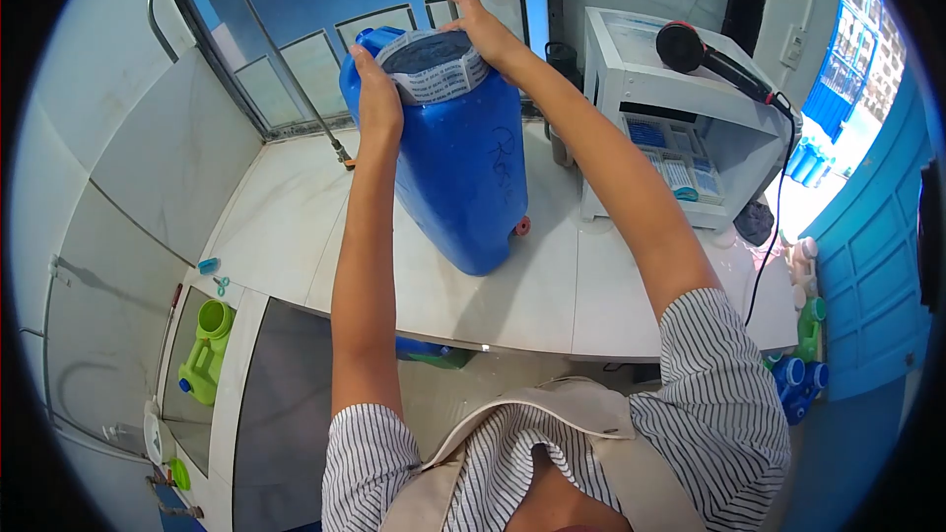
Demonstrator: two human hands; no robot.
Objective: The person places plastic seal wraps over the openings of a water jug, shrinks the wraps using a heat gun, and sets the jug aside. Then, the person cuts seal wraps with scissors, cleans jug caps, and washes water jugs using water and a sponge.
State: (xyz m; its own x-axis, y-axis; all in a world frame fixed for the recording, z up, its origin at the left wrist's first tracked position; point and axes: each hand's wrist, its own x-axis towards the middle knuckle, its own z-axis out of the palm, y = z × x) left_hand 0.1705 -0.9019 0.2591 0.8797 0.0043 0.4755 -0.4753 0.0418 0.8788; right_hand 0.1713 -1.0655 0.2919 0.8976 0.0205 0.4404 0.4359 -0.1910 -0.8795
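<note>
A tall blue container (458,172) stands on the white tiled counter, with dark handwriting on its side and a red tap low on its right. A printed white band (434,84) circles its round dark top. My left hand (378,99) rests against the left side of the band, thumb up and fingers mostly hidden behind. At the top's right rim is my right hand (480,30), its fingers apart and touching the band's edge. Whether either hand grips the band is hard to tell.
On the right, a white cabinet (631,89) holds packets and carries a black and red heat gun (705,57), its cord hanging over the counter. A metal pipe (286,69) stands at the left. Scissors (222,285) and a green jug (205,355) lie farther left.
</note>
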